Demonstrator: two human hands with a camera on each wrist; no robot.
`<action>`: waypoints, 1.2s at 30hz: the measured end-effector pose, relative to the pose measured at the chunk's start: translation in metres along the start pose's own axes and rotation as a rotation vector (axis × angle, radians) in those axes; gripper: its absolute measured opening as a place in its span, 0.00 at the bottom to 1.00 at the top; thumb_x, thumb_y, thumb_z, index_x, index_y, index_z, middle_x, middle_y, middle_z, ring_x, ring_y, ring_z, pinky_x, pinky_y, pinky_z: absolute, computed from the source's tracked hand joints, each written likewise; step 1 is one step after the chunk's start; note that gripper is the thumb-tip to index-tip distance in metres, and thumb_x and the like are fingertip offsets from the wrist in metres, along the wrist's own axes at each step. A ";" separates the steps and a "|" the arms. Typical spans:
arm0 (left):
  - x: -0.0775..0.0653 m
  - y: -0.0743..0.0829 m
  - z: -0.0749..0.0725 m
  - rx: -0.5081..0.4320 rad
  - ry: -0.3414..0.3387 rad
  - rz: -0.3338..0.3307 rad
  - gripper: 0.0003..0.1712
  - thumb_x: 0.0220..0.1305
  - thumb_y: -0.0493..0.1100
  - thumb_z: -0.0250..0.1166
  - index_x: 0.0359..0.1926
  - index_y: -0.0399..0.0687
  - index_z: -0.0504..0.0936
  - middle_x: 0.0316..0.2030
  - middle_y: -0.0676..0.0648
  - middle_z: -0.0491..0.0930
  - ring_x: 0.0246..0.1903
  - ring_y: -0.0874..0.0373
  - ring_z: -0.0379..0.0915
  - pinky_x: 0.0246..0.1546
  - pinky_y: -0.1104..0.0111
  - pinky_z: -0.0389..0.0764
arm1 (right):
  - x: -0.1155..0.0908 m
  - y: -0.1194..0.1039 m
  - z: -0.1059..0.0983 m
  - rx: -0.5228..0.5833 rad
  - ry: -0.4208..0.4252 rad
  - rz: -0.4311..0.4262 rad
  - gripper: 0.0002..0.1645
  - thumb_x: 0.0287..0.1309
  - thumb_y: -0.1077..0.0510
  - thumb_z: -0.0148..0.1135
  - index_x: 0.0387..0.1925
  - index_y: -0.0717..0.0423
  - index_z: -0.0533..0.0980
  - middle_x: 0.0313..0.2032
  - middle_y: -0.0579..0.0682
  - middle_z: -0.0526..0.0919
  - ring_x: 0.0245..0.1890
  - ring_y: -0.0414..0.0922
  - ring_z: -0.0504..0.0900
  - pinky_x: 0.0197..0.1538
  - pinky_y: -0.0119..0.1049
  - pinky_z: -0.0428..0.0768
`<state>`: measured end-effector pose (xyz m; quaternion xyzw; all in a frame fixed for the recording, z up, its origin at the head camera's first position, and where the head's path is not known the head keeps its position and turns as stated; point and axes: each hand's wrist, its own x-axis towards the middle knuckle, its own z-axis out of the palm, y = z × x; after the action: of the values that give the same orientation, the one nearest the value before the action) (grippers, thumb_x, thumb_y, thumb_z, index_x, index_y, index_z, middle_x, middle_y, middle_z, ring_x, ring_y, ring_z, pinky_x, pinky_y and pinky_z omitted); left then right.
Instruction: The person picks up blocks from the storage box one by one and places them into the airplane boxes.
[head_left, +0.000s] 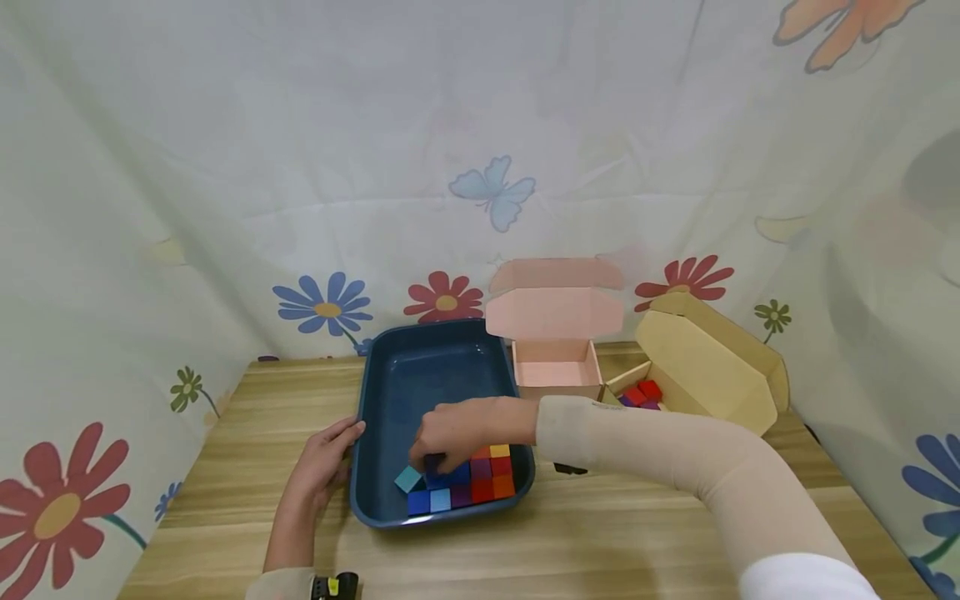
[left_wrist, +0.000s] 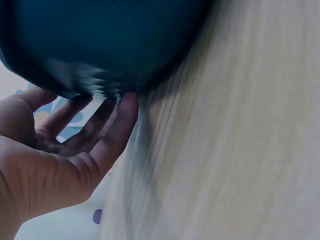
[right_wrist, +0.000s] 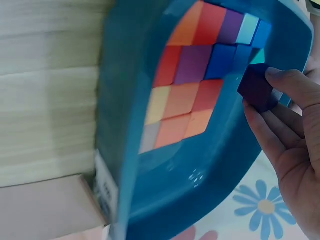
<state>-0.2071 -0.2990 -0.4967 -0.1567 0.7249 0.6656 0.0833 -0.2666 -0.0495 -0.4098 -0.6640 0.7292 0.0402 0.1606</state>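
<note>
My right hand (head_left: 459, 429) pinches a dark purple cube (right_wrist: 256, 90) between thumb and fingers, over the near left part of a blue tray (head_left: 431, 375). Below it, rows of coloured cubes lie packed in the tray's near right corner, among them a light blue cube (head_left: 440, 499) and an orange cube (head_left: 503, 486). A teal cube (head_left: 408, 479) lies turned at an angle, left of the rows. My left hand (head_left: 321, 462) touches the tray's left side, its fingertips (left_wrist: 129, 102) against the outer wall and its fingers only gently bent.
Behind the tray's right side stands an open pink box (head_left: 555, 375). Farther right is an open yellow box (head_left: 693, 396) with several red and purple cubes (head_left: 641, 394) inside. The wooden table (head_left: 300, 392) meets a flower-printed cloth (head_left: 225, 208) at the back.
</note>
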 end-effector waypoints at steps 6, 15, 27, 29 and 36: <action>0.002 0.000 0.000 -0.015 -0.005 -0.010 0.38 0.76 0.53 0.60 0.76 0.38 0.62 0.69 0.34 0.65 0.52 0.54 0.74 0.49 0.59 0.84 | -0.020 0.010 -0.001 -0.017 0.004 0.067 0.16 0.68 0.56 0.66 0.56 0.45 0.82 0.49 0.42 0.86 0.43 0.35 0.81 0.47 0.21 0.80; 0.002 0.000 -0.002 -0.029 -0.015 0.002 0.39 0.75 0.54 0.60 0.76 0.37 0.62 0.70 0.32 0.65 0.53 0.56 0.75 0.49 0.58 0.84 | -0.052 0.017 -0.014 -0.007 0.036 0.150 0.15 0.67 0.57 0.67 0.54 0.48 0.83 0.48 0.45 0.84 0.44 0.38 0.80 0.43 0.20 0.78; 0.003 0.000 -0.001 -0.018 -0.016 -0.010 0.39 0.75 0.54 0.61 0.76 0.38 0.62 0.69 0.34 0.66 0.51 0.55 0.75 0.48 0.59 0.85 | -0.108 0.037 -0.011 -0.117 0.143 0.188 0.12 0.65 0.56 0.69 0.49 0.48 0.84 0.44 0.45 0.85 0.40 0.40 0.82 0.46 0.26 0.81; 0.003 -0.001 -0.002 -0.012 -0.022 -0.008 0.39 0.75 0.54 0.61 0.76 0.38 0.62 0.69 0.34 0.66 0.52 0.55 0.74 0.48 0.59 0.85 | -0.121 0.042 -0.009 -0.147 0.166 0.189 0.11 0.63 0.56 0.71 0.48 0.47 0.84 0.43 0.45 0.86 0.39 0.40 0.83 0.46 0.27 0.81; 0.005 -0.001 -0.003 -0.016 -0.024 -0.002 0.39 0.75 0.55 0.61 0.76 0.38 0.62 0.69 0.33 0.67 0.51 0.57 0.76 0.49 0.59 0.85 | -0.162 0.058 0.002 -0.103 0.219 0.219 0.09 0.60 0.59 0.73 0.42 0.51 0.84 0.39 0.46 0.86 0.37 0.40 0.82 0.42 0.28 0.82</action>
<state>-0.2114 -0.3025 -0.4995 -0.1503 0.7184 0.6731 0.0913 -0.3119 0.1121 -0.3739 -0.5882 0.8074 0.0222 0.0409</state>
